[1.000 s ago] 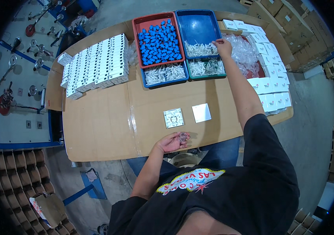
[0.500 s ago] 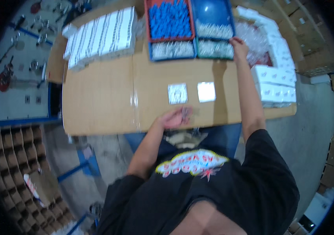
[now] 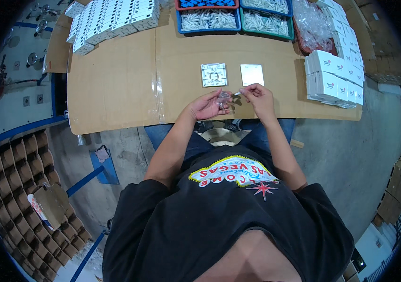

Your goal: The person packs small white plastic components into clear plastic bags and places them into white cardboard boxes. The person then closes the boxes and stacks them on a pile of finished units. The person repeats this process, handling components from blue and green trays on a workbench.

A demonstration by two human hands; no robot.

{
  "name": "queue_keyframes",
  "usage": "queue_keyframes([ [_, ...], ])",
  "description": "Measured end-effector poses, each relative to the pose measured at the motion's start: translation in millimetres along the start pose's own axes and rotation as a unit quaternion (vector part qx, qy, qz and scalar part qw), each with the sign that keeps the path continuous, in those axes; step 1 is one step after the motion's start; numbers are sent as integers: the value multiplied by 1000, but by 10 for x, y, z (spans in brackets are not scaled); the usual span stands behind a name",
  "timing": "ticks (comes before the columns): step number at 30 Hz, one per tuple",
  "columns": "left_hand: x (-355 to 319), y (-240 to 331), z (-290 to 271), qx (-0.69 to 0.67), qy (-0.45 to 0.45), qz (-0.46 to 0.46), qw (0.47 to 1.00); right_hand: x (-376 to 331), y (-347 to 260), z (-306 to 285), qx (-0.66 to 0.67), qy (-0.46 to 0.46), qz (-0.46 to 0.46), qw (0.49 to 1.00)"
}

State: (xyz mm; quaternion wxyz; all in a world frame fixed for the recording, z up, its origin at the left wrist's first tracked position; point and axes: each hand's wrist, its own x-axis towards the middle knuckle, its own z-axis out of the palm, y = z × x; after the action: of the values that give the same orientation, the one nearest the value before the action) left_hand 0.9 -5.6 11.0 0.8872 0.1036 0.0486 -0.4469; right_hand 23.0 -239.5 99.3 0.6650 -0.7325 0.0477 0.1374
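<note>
A brown cardboard sheet (image 3: 115, 89) covered the worktop on a grey concrete floor (image 3: 332, 155). Above its near edge, the left hand (image 3: 210, 104) had its fingers curled around a small crumpled clear plastic bag (image 3: 223, 97). Just right of that grip, the right hand (image 3: 260, 99) pinched a slender white piece (image 3: 237, 93) between thumb and fingertips, its tip pointing toward the bag. Just beyond the left grip lay a square white frame plate with metal fittings (image 3: 214, 75); just beyond the right one, a plain white square panel (image 3: 252, 74). Farther beyond both stood a blue tray (image 3: 210, 32) and a green-rimmed tray (image 3: 268, 35), each filled with slender white pieces. White cartons (image 3: 334, 84) were stacked well right of the pinch.
</note>
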Motion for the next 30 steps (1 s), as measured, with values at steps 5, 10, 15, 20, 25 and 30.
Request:
queue_keyframes([
  [5,-16,-71,164,93,36,43,994,61,-183,74,-160,-66,-71,982],
  [10,-1,-131,113,105,30,82,991,91,-413,155,-286,-169,-158,930],
  [15,-2,-168,62,104,42,89,990,167,-308,161,-366,-214,-247,871],
  [20,18,-158,32,100,45,86,990,192,-249,169,-358,-249,-239,868],
  [25,-8,-181,33,90,36,104,990,147,-205,215,-284,-252,-212,900],
  [30,-4,-167,10,95,21,103,990,139,-166,223,-335,-231,-260,876],
])
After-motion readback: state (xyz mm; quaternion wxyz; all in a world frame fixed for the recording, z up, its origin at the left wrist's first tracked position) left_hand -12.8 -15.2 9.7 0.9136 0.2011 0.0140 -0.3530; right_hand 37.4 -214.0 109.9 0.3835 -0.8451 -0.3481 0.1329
